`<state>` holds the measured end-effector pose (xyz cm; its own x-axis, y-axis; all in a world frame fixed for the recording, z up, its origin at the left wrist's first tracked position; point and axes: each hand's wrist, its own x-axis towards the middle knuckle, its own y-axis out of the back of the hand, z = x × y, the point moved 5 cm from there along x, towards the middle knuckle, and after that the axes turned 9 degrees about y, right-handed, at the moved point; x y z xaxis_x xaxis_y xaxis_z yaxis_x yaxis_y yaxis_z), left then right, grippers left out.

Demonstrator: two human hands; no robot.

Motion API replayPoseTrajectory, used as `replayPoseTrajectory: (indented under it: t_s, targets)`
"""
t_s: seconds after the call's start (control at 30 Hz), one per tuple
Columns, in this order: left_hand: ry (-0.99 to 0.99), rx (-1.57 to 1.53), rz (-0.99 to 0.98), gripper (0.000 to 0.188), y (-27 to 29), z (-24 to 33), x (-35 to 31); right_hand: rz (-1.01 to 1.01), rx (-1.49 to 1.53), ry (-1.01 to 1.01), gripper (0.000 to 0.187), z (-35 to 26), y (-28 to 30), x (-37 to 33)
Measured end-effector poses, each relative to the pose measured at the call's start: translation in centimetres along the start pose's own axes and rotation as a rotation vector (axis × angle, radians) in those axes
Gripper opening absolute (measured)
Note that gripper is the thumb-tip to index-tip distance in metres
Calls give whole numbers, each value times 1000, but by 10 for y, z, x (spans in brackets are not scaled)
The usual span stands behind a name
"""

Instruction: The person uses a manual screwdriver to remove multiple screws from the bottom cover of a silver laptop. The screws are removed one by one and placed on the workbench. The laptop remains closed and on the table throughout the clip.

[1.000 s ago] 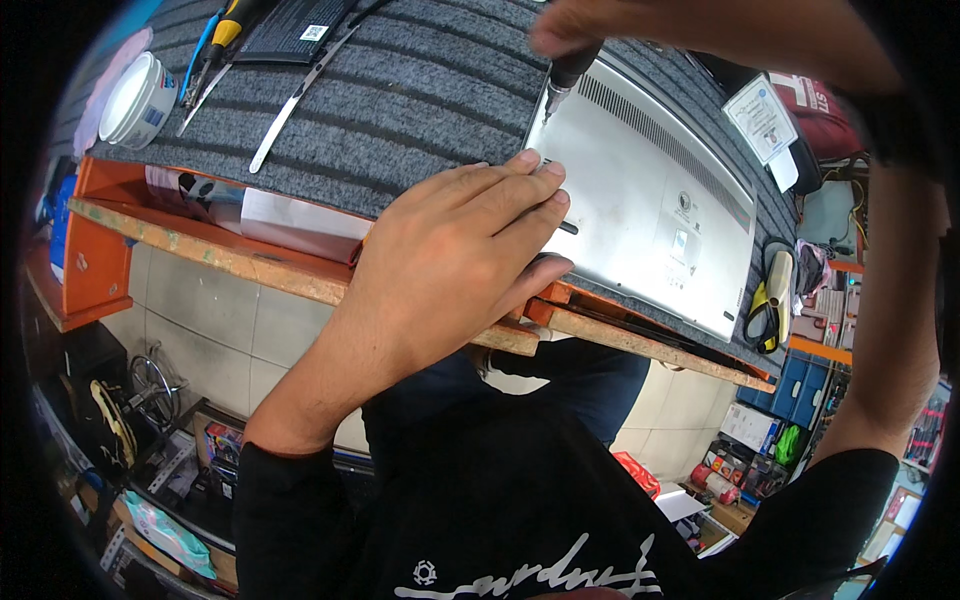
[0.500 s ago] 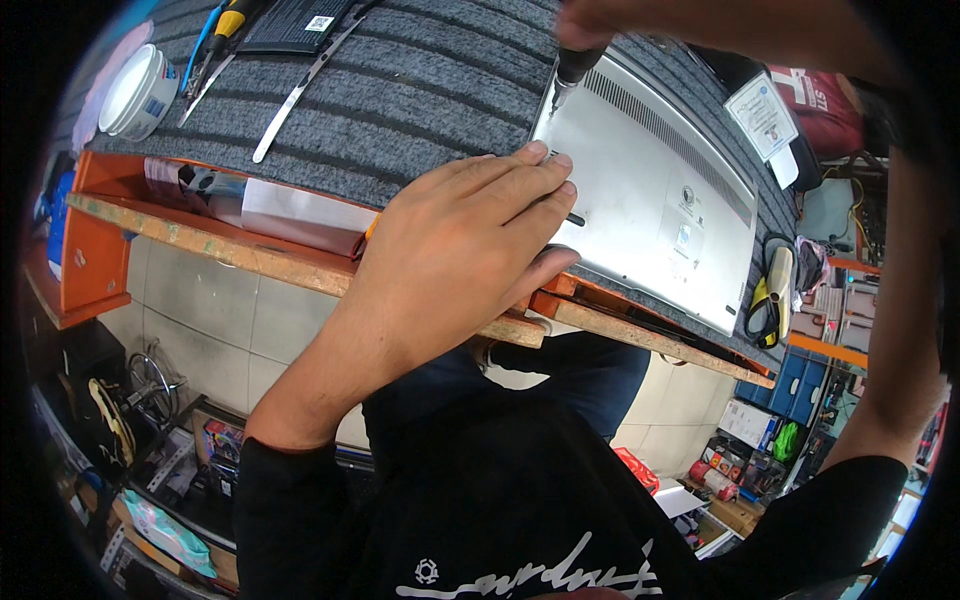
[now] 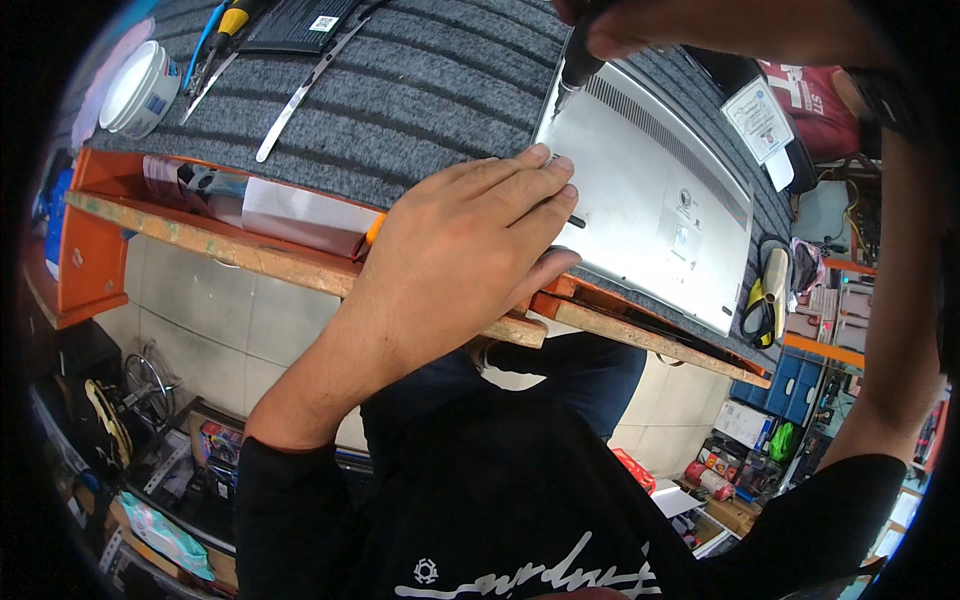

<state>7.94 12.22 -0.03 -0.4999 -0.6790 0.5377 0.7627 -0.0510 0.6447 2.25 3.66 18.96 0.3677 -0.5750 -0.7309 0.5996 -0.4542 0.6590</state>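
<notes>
A silver laptop (image 3: 650,190) lies with its underside up on the ribbed grey mat, its vent strip along the far side. My left hand (image 3: 470,230) rests flat across its near left edge, fingers stretched out and together. At the upper edge of the view my right hand (image 3: 650,32) grips a dark-handled screwdriver (image 3: 580,58). The tool slants down, its tip at the laptop's far left corner. Whether the tip sits in a screw is too small to tell. Part of the right hand is cut off by the frame.
Left on the mat (image 3: 420,90) are a flat metal pry tool (image 3: 300,100), a black battery pack (image 3: 298,24), a yellow-and-black-handled tool (image 3: 230,22) and a white tub (image 3: 140,92). An open orange drawer (image 3: 100,240) runs below the table edge. A yellow-and-black item (image 3: 765,305) lies beside the laptop.
My right hand and the screwdriver handle have shifted slightly right, and more of the fingers round the handle show. The tip stays by the same corner. My left hand has not visibly moved.
</notes>
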Motion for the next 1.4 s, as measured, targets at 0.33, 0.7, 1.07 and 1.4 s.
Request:
replayPoseTrajectory:
  t_s: [0.33, 0.7, 1.07, 1.4]
  targets:
    - [22, -24, 25, 37, 3, 0, 1, -267, 67, -97, 31, 2, 12, 6]
    - [220, 4, 79, 44, 11, -15, 1, 28, -283, -96, 32, -7, -10, 3]
    - [221, 63, 28, 52, 9, -13, 0, -31, -63, -56, 31, 3, 6, 0]
    - [215, 73, 32, 52, 8, -13, 0, -3, -102, -168, 27, -12, -3, 2]
